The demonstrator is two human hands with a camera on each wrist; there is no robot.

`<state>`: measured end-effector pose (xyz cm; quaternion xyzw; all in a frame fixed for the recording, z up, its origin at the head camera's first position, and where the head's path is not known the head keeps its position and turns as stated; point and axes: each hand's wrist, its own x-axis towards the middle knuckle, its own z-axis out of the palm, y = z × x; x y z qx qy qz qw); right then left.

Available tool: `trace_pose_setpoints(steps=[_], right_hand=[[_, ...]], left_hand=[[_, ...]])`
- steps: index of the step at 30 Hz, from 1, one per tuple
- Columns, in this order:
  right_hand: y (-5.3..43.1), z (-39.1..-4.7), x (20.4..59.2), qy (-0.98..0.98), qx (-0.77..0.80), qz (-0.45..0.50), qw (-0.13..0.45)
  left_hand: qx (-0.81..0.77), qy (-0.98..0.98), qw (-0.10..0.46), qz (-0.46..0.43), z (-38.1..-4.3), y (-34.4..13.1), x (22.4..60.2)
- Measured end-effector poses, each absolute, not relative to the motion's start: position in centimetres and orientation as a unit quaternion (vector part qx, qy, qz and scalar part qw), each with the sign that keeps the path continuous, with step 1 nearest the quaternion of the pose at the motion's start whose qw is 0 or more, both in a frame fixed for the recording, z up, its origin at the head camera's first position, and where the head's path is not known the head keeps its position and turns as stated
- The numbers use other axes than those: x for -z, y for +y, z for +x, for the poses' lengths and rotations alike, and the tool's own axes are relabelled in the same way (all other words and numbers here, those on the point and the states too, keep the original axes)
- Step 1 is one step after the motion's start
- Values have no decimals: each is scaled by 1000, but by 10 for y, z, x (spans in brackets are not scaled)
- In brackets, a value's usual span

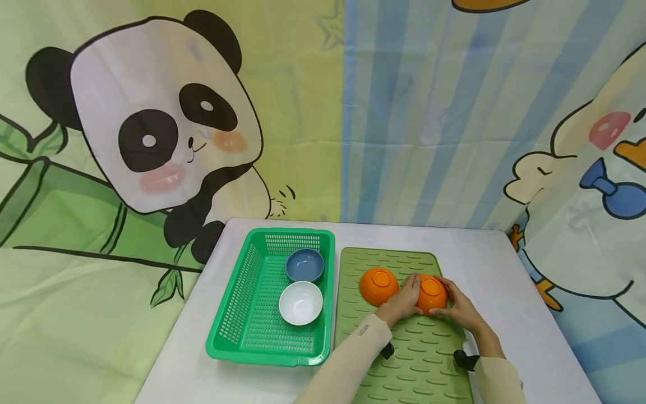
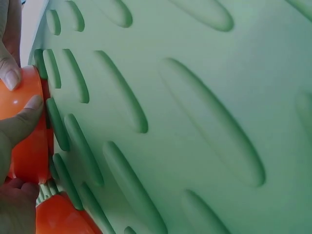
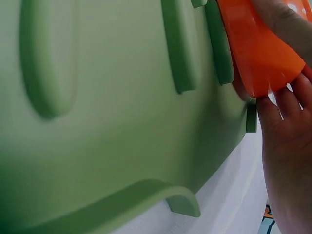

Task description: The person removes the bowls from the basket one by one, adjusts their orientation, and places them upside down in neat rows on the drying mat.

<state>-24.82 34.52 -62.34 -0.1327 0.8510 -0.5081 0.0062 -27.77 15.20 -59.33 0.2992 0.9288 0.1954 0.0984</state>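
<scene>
Upside down on the green ridged drying mat [image 1: 404, 359] is an orange bowl [image 1: 432, 294], held from both sides. My left hand [image 1: 402, 300] grips its left side, and my right hand [image 1: 461, 308] holds its right side with thumb and fingers spread round the wall. Just left of my left hand, a second orange bowl [image 1: 378, 287] lies upside down on the mat. In the left wrist view, the thumb presses the wall of the held bowl [image 2: 27, 146]. The right wrist view has fingers curled under the rim of the orange bowl [image 3: 263, 53].
To the left of the mat stands a green perforated basket [image 1: 214, 336]. Inside it, along its right side, sit a blue bowl [image 1: 305, 265] and a white bowl [image 1: 300, 303], both upright. A white cloth [image 1: 174, 359] covers the table, with a printed curtain [image 1: 303, 112] behind.
</scene>
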Motion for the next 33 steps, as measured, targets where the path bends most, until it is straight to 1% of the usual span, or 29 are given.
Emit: trace_pose_setpoints(steps=[8, 16, 22, 27, 30, 33], right_hand=[[344, -248, 625, 847, 516, -126, 14], [341, -249, 622, 853, 509, -111, 25], [338, -250, 618, 855, 507, -105, 23], [337, -250, 618, 851, 515, -102, 33], [338, -249, 618, 856, 506, -104, 36], [340, -247, 618, 861, 497, -102, 33]], left_hand=[[-187, 931, 106, 295, -276, 153, 596], [-176, 934, 101, 293, -278, 154, 597], [-157, 937, 111, 290, -280, 152, 591], [-141, 939, 118, 290, -279, 151, 585], [-119, 940, 107, 301, -277, 152, 579], [-93, 936, 86, 328, -273, 155, 562]])
